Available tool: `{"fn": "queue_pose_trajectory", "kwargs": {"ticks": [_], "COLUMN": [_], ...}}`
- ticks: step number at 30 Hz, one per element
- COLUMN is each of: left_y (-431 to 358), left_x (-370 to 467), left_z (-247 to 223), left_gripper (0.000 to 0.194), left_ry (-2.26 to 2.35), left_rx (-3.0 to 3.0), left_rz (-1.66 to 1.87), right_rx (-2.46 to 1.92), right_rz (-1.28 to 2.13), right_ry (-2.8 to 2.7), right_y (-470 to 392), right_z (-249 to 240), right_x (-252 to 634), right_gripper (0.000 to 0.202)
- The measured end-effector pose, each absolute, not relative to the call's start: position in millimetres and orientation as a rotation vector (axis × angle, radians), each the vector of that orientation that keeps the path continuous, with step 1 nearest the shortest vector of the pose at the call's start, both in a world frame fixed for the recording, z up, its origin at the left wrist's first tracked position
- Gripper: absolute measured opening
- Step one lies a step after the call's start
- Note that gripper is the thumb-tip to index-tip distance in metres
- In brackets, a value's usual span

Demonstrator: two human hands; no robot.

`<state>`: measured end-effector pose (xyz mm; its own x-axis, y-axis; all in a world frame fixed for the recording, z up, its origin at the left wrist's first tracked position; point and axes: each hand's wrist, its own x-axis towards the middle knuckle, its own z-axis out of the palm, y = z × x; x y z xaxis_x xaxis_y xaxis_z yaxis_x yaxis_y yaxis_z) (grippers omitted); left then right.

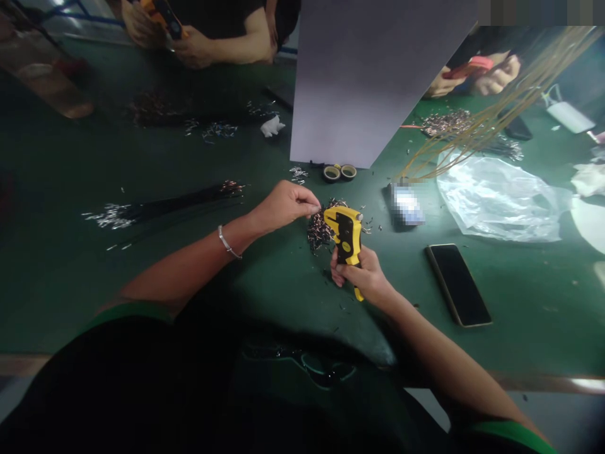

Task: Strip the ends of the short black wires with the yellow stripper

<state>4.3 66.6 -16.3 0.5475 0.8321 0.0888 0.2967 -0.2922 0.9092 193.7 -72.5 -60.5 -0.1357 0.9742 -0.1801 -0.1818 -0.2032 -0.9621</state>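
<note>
My right hand (pixel 363 274) is wrapped around the handle of a yellow and black wire stripper (pixel 347 236), its jaw end pointing up and to the left. Close by on the left, the thumb and fingers of my left hand (pixel 293 205) are pinched together beside the stripper's jaws. Whatever thin thing they hold is too small to make out. Beneath the tool lies a pile of short stripped wire scraps (pixel 321 230), black with copper ends. A bundle of black wires (pixel 174 205) with bared ends stretches across the table to the left of my left hand.
A grey panel (pixel 350 82) stands ahead, with two tape rolls (pixel 340 172) at its foot. On the right are a phone (pixel 459 285), a clear plastic bag (pixel 501 198) and hanging yellowish wires (pixel 472 129). Co-workers' hands (pixel 196 47) hold tools across the green table (pixel 529 340).
</note>
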Motion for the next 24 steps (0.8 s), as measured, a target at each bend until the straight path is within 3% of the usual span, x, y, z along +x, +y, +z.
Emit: {"fn": "queue_pose_trajectory", "kwargs": {"ticks": [24], "left_y": [72], "left_x": [11], "left_z": [-26], "left_gripper": [0.016], "left_ry": [1.003], "left_rx": [1.931], "left_rz": [0.706], "right_rx": [-1.192], "right_rz": [1.469], "right_ry": [-1.08], "right_y": [-64], "right_z": [-60], "right_x": [190], "right_gripper": [0.018]}}
